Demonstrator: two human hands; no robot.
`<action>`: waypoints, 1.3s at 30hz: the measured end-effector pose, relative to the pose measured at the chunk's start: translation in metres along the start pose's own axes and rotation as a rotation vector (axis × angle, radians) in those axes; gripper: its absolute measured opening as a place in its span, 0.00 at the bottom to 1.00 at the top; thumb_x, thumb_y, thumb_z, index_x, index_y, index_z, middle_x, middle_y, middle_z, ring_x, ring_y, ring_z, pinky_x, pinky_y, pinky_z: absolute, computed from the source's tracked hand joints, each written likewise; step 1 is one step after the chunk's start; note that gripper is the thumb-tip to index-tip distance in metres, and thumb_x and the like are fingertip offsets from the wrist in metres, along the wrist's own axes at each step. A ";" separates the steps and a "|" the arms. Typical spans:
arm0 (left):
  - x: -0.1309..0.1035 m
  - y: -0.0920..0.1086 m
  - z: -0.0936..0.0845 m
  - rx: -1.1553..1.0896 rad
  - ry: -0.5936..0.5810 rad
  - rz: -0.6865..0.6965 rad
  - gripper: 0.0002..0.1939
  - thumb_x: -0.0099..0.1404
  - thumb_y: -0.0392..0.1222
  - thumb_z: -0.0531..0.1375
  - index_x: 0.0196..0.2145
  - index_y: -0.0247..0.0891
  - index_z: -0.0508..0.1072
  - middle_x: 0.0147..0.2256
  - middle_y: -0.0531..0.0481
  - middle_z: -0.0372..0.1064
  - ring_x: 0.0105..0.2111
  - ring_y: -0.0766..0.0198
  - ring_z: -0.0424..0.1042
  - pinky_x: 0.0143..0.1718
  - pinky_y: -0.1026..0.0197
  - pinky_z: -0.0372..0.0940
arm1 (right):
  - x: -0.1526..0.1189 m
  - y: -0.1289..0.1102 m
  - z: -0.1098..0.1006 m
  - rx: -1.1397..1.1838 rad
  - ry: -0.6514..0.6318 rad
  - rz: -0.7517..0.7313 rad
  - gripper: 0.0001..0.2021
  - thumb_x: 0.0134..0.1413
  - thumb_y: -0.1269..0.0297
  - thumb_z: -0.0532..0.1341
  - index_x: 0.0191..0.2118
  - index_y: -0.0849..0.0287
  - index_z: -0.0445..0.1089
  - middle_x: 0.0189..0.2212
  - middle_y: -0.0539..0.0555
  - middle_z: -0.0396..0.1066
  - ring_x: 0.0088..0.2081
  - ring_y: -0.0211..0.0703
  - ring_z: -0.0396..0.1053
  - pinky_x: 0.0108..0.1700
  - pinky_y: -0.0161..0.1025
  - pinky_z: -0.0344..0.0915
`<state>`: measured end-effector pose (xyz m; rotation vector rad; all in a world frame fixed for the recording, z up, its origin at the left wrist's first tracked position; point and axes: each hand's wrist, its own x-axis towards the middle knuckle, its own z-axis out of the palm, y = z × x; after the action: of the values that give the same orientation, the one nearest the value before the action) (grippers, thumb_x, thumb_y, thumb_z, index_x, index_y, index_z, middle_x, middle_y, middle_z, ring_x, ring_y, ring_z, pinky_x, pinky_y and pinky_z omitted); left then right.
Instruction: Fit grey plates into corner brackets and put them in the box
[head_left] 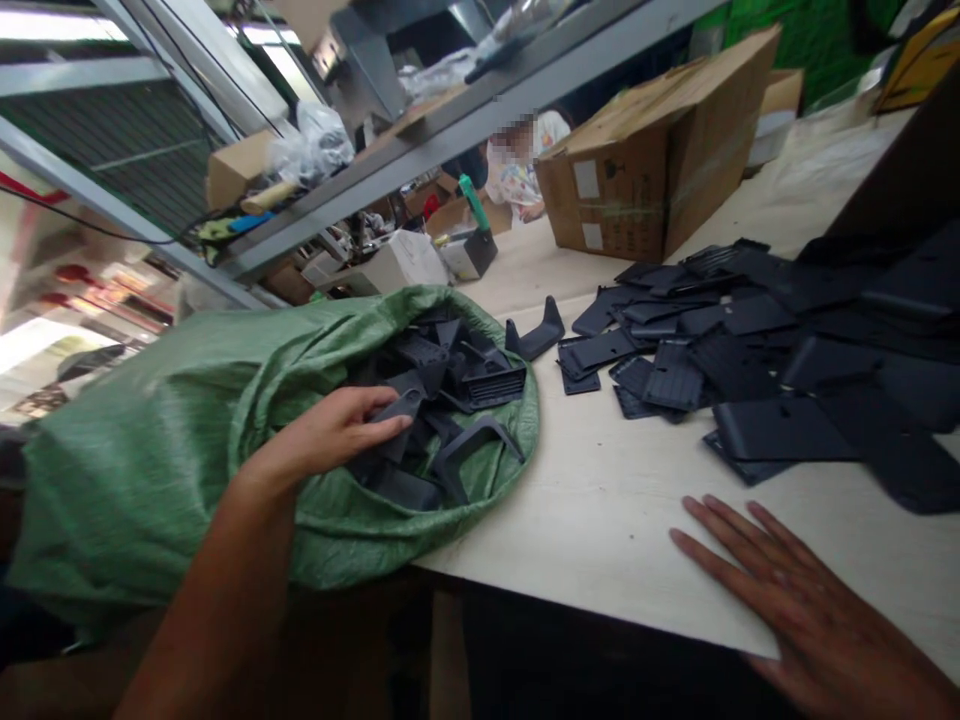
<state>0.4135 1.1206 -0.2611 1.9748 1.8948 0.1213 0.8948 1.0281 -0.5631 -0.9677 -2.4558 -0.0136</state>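
Note:
At the mouth of a green woven sack (150,430), my left hand (337,430) pinches a black plastic bracket (401,400) between thumb and fingers. More black angled brackets (476,440) fill the sack's opening, some with ribbed faces. My right hand (772,570) lies with its fingers stretched out near the front edge of the pale table (592,500), holding nothing. Just beyond its fingertips is a loose heap of flat black plastic plates (780,410). One U-shaped black bracket (536,332) rests on the table beside the sack's rim.
A cardboard box (630,170) stands behind the black plates. Across the table is a person (521,165) in a patterned top. A metal shelf (420,130) with plastic bags and a small carton crosses above the sack. A small box (469,252) with a green-handled tool sits farther back.

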 end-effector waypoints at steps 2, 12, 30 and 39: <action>-0.015 0.009 0.003 -0.075 0.004 0.012 0.24 0.65 0.64 0.67 0.34 0.37 0.78 0.29 0.51 0.69 0.28 0.61 0.67 0.28 0.64 0.61 | 0.000 0.000 -0.001 0.023 -0.014 0.002 0.53 0.43 0.69 0.62 0.79 0.52 0.54 0.79 0.58 0.49 0.73 0.68 0.61 0.74 0.63 0.52; -0.070 0.018 0.059 -0.740 0.393 0.308 0.15 0.67 0.51 0.70 0.35 0.33 0.81 0.30 0.44 0.79 0.29 0.55 0.78 0.33 0.58 0.75 | -0.001 0.003 -0.004 0.200 -0.204 0.093 0.54 0.49 0.67 0.69 0.80 0.43 0.49 0.80 0.57 0.42 0.78 0.67 0.48 0.76 0.72 0.46; -0.061 0.129 0.246 -2.098 0.153 -0.229 0.18 0.71 0.51 0.61 0.43 0.32 0.81 0.35 0.43 0.81 0.36 0.56 0.81 0.43 0.58 0.74 | 0.098 -0.060 -0.023 1.196 -0.107 0.377 0.14 0.68 0.54 0.68 0.49 0.57 0.84 0.44 0.57 0.84 0.46 0.52 0.82 0.53 0.48 0.77; -0.071 0.117 0.293 -1.941 -0.107 0.169 0.37 0.64 0.62 0.68 0.61 0.31 0.77 0.53 0.30 0.80 0.52 0.39 0.80 0.58 0.43 0.70 | 0.089 -0.090 -0.013 1.835 -0.426 0.722 0.20 0.64 0.47 0.71 0.49 0.60 0.83 0.42 0.58 0.84 0.43 0.48 0.82 0.52 0.46 0.76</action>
<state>0.6150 0.9853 -0.4751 0.6237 0.6284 1.2476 0.7866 1.0152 -0.4964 -0.7421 -1.1481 2.2630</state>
